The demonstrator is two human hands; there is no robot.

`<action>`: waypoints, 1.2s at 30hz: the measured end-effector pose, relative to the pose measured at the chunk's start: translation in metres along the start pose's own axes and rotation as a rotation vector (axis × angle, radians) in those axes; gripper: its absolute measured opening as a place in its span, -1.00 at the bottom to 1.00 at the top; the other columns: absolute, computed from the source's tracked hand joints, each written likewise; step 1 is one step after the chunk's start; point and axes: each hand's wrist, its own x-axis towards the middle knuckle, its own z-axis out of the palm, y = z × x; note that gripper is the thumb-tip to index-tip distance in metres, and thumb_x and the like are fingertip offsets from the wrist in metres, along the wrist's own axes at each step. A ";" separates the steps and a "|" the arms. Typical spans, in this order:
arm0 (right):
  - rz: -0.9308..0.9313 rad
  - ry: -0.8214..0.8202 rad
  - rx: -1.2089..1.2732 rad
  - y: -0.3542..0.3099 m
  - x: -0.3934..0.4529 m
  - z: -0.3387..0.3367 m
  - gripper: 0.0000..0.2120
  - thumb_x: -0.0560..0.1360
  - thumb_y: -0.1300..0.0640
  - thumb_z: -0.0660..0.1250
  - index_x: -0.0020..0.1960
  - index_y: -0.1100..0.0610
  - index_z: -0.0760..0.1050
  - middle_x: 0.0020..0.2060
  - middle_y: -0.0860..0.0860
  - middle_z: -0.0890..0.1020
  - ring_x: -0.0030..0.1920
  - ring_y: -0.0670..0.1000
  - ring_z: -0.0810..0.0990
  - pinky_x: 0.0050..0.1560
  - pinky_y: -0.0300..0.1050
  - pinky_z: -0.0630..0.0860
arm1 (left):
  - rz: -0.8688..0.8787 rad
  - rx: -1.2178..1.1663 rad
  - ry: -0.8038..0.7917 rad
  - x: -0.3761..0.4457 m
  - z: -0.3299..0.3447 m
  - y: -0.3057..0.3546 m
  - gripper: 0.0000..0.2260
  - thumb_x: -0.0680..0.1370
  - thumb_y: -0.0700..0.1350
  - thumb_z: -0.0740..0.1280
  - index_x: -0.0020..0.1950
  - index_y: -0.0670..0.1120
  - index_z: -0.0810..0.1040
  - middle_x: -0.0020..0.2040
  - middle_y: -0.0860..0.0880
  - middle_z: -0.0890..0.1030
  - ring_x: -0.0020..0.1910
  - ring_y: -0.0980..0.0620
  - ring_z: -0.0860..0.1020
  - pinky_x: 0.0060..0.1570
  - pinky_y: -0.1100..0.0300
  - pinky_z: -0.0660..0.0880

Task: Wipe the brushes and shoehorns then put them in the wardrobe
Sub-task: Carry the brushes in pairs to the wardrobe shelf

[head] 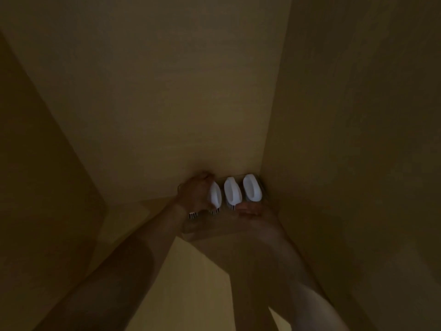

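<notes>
My left hand (196, 191) is reached up into the dim wardrobe (152, 96), fingers curled round the leftmost white brush (215, 194) and gripping it from the left side, so that most of the brush's near end is hidden behind my knuckles. My right hand (254, 215) sits lower and to the right, just in front of the row of brushes; it looks to lie palm up with the fingers fairly flat, but in this light I cannot tell whether it holds or merely touches anything. Three white brushes stand side by side in the back right corner of the compartment: the one I grip, a middle brush (230, 190) just beside it, and a right brush (253, 188) close to the side wall. Dark bristle tips show beneath the first two. A further patch of bristles (192, 215) shows below my left wrist; what it belongs to I cannot make out. Both forearms rise from the lower edge of view.
</notes>
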 end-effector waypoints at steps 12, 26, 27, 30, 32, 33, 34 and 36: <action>-0.108 0.108 -0.020 -0.048 0.001 -0.005 -0.69 0.57 0.32 0.34 0.30 0.26 0.52 0.19 0.19 0.60 0.09 0.00 0.54 -0.12 -0.32 0.45 | -0.197 -0.034 0.227 -0.022 -0.057 0.006 -0.35 0.53 0.20 0.33 0.52 -0.07 0.27 0.50 -0.08 0.31 0.41 -0.12 0.34 0.38 0.02 0.29; -0.336 0.238 -0.530 -0.108 -0.033 -0.003 -0.53 0.58 -0.03 0.35 0.46 -0.02 0.39 0.43 0.02 0.44 0.40 0.07 0.42 0.36 -0.07 0.40 | -0.130 0.003 0.347 -0.081 -0.088 0.052 -0.40 0.56 0.24 0.21 0.56 0.09 0.19 0.58 -0.05 0.17 0.55 -0.08 0.10 0.49 -0.17 0.01; -0.337 0.240 -0.522 -0.109 -0.037 -0.002 -0.53 0.58 -0.03 0.35 0.46 -0.03 0.39 0.43 0.01 0.43 0.41 0.07 0.41 0.36 -0.07 0.39 | -0.133 0.001 0.349 -0.088 -0.091 0.054 -0.39 0.56 0.25 0.21 0.56 0.09 0.19 0.58 -0.05 0.17 0.55 -0.08 0.09 0.49 -0.16 0.00; -0.352 0.224 -0.518 -0.112 -0.050 0.003 -0.52 0.57 -0.05 0.35 0.46 -0.06 0.38 0.44 0.00 0.41 0.42 0.07 0.40 0.37 -0.06 0.39 | -0.152 0.008 0.366 -0.110 -0.100 0.061 -0.38 0.56 0.27 0.20 0.56 0.09 0.17 0.58 -0.05 0.16 0.55 -0.08 0.08 0.50 -0.15 -0.03; -0.387 0.199 -0.511 -0.111 -0.061 0.005 -0.52 0.57 -0.05 0.34 0.47 -0.07 0.37 0.44 -0.01 0.40 0.42 0.06 0.40 0.33 -0.10 0.40 | -0.170 0.025 0.392 -0.127 -0.104 0.067 -0.40 0.57 0.25 0.20 0.56 0.09 0.17 0.58 -0.04 0.16 0.55 -0.07 0.08 0.50 -0.14 -0.04; -0.405 0.191 -0.503 -0.110 -0.068 0.005 -0.52 0.57 -0.05 0.34 0.47 -0.07 0.37 0.44 -0.02 0.40 0.40 0.06 0.41 0.29 -0.13 0.42 | -0.179 0.035 0.409 -0.136 -0.106 0.071 -0.41 0.57 0.24 0.20 0.56 0.10 0.18 0.58 -0.04 0.16 0.55 -0.08 0.08 0.50 -0.14 -0.03; -0.420 0.184 -0.492 -0.110 -0.074 0.004 -0.52 0.58 -0.04 0.34 0.47 -0.07 0.37 0.44 -0.02 0.40 0.39 0.05 0.43 0.24 -0.15 0.44 | -0.189 0.044 0.426 -0.144 -0.108 0.076 -0.42 0.58 0.22 0.21 0.56 0.10 0.19 0.58 -0.04 0.17 0.55 -0.08 0.08 0.49 -0.14 -0.03; -0.456 0.163 -0.466 -0.110 -0.090 0.001 -0.53 0.58 0.01 0.34 0.47 -0.05 0.38 0.44 -0.03 0.40 0.37 0.03 0.44 0.18 -0.21 0.41 | -0.211 0.055 0.443 -0.161 -0.110 0.089 -0.43 0.58 0.19 0.22 0.56 0.11 0.18 0.58 -0.03 0.16 0.55 -0.08 0.08 0.49 -0.12 -0.03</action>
